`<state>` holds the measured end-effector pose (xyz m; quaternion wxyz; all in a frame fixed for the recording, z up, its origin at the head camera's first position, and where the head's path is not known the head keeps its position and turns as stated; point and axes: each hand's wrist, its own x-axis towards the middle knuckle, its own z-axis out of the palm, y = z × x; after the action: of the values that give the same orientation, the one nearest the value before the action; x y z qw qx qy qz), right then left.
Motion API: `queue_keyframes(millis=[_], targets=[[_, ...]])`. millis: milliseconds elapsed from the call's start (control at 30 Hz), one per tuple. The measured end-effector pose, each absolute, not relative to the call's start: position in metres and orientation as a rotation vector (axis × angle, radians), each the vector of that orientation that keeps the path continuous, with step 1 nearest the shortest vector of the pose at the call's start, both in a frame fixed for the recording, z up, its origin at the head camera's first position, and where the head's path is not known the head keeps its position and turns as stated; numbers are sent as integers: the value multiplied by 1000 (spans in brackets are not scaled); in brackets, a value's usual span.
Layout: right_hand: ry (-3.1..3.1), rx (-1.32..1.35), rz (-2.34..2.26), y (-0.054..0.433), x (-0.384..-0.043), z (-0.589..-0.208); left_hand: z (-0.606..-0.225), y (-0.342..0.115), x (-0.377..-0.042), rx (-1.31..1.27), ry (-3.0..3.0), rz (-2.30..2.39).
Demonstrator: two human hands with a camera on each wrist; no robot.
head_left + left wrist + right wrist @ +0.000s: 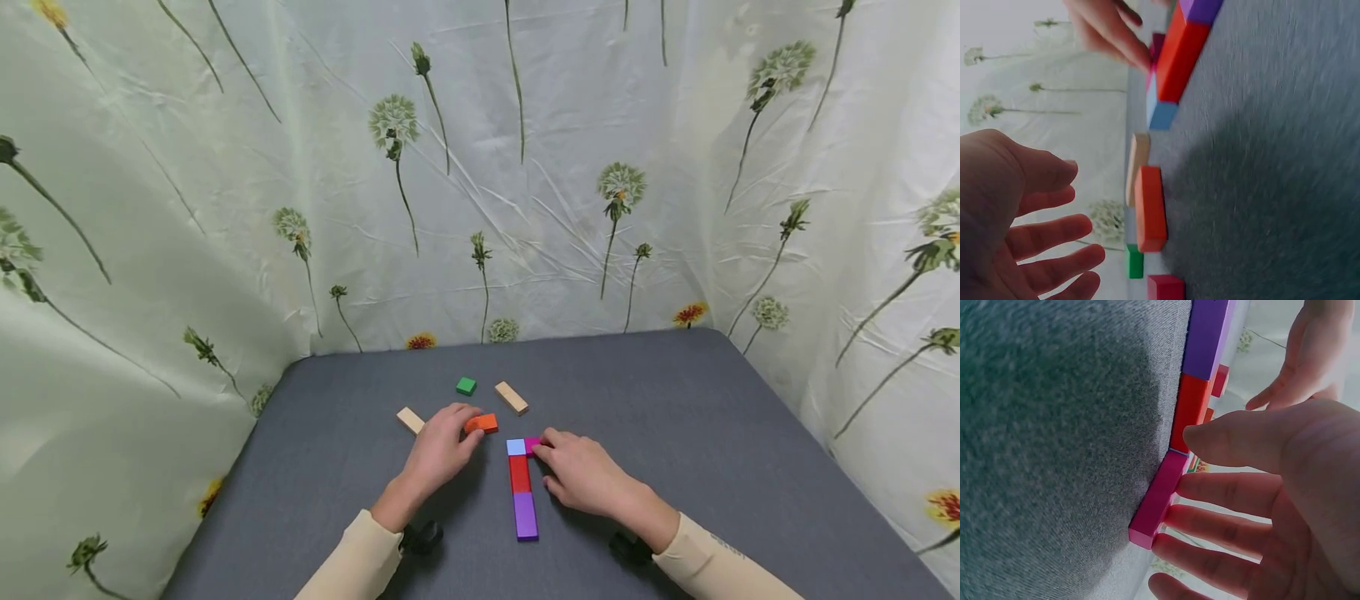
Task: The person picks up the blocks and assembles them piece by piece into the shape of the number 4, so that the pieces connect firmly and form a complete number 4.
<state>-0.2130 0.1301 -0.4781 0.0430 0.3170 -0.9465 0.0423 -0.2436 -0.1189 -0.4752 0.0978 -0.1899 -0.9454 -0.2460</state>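
While a pale cloth (pixel 480 108) printed with dandelions and other flowers hangs behind and at both sides, a dark grey table (pixel 712 417) fills the lower middle, and a person's two forearms in cream sleeves (pixel 356 558) reach over it from the near edge. The left hand (pixel 441 446) is relaxed and open, fingers apart and holding nothing, close by an orange block (pixel 487 422); whether it touches that block cannot be told. The right hand (pixel 585 473) is also open, its extended fingertips resting against the side of a magenta block (pixel 1160 494) without curling round it. Just left of that hand, coloured blocks lie flat in an upside-down L: a purple block (pixel 526 517) nearest the person, a red block (pixel 520 474) beyond it, then a light blue block (pixel 516 447) at the corner — with the magenta one running off to the right. Farther back are two plain wooden blocks, one (pixel 512 398) lying beyond the orange block, the other (pixel 410 420) partly hidden behind the left hand. A crimson block (pixel 1166 287) shows at the edge of the left wrist view. Smallest among the loose pieces, a green block (pixel 466 386) sits toward the back.
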Motion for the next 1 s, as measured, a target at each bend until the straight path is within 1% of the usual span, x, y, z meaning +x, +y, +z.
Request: queue_keyframes(millis=[233, 500, 733, 1000], targets=[[-2887, 1003, 119, 130, -214, -477, -480, -119, -265, -602, -2833, -731], [-2876, 998, 111, 131, -214, -477, -488, -117, -281, -645, -2878, -779], [-2880, 1004, 102, 131, -213, -477, -496, -120, -289, -612, -2903, -899], [-2876, 1007, 78, 129, -211, -478, -506, -123, -297, -549, -2942, -922]])
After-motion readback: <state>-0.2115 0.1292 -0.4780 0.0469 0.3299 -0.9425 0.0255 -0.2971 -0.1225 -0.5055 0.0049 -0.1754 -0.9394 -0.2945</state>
